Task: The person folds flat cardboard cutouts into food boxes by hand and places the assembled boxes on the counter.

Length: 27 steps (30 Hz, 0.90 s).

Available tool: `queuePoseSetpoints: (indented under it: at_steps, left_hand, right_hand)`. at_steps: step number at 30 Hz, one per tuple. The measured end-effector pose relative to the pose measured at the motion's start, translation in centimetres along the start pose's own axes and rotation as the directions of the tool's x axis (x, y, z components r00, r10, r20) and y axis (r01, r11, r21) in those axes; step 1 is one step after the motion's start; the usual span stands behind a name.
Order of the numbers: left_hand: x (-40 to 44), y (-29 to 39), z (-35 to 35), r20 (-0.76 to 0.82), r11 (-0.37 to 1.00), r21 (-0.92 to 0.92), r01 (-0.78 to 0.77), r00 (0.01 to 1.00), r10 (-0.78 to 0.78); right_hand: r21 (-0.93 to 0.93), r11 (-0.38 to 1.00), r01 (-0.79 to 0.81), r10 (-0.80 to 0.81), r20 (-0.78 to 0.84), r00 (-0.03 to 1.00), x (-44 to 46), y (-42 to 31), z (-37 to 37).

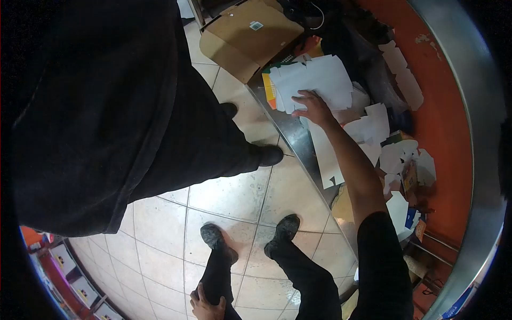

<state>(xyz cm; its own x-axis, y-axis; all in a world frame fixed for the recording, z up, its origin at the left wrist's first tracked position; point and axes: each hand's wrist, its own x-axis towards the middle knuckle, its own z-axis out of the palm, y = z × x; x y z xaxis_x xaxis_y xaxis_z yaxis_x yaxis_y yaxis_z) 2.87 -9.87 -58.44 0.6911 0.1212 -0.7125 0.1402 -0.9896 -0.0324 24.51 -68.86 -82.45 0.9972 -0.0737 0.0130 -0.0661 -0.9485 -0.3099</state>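
While the person's left hand point(207, 308) lies over a dark trouser leg point(216, 274), fingers loosely apart, the right hand point(313, 108) rests on a stack of white flattened card point(320, 74), its fingers spread wide across the near edge; whether the thumb pinches any sheet, I cannot tell from here. The stack sits on a metal ledge point(300, 143), over a yellow-edged printed piece point(268, 90), and just beside an opened brown box point(237, 45). A long white sheet point(321, 157) lies partly beneath the forearm, with more torn-looking white pieces point(373, 127) scattered past it, toward an orange panel point(442, 117). Close by on the left stands another person in black clothing point(106, 106), feet on the pale tiled floor point(224, 197)
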Motion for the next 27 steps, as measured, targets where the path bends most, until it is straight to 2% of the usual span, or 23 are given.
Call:
queuePoseSetpoints:
  at_steps: [2,5,8,14,17,20,23,26,27]
  left_hand:
    - [0.2,0.2,-0.2,0.013,1.000,0.015,0.001,1.000,-0.001]
    - [0.6,-0.6,-0.1,0.016,1.000,0.019,-0.022,1.000,0.022]
    - [0.6,-0.6,-0.1,0.009,0.999,0.024,-0.037,0.999,0.036]
    - [0.8,-0.3,-0.6,0.018,0.998,0.032,-0.055,0.998,0.054]
    - [1.0,0.0,-0.8,0.038,0.998,0.044,-0.035,0.999,0.034]
    - [1.1,0.3,-0.8,0.041,0.998,0.045,-0.041,0.998,0.040]
    - [1.2,0.9,-1.0,0.043,0.998,0.051,-0.023,0.999,0.021]
    - [1.4,1.2,-1.0,0.042,0.998,0.052,-0.020,0.999,0.018]
    - [1.4,1.1,-1.0,0.039,0.998,0.054,-0.027,0.999,0.025]
  right_hand:
    - [-0.056,0.998,0.002,-0.002,0.007,1.000,0.2,0.1,0.0]
    - [-0.013,1.000,0.014,-0.012,0.077,0.997,0.7,1.2,0.4]
    - [0.000,0.998,0.057,-0.057,0.057,0.997,0.3,2.1,0.6]
    - [-0.128,0.975,0.182,-0.154,0.204,0.967,0.3,2.6,-0.7]
    - [-0.032,0.983,0.182,-0.171,0.217,0.961,0.7,3.3,-0.9]
    - [-0.080,0.965,0.248,-0.224,0.239,0.945,0.6,3.6,-0.9]
    - [-0.249,0.858,0.450,-0.435,0.117,0.893,0.4,4.5,0.0]
    - [-0.319,0.892,0.321,-0.322,0.049,0.945,0.0,4.0,0.2]
    - [-0.284,0.922,0.263,-0.271,0.009,0.962,-0.1,3.8,-0.1]
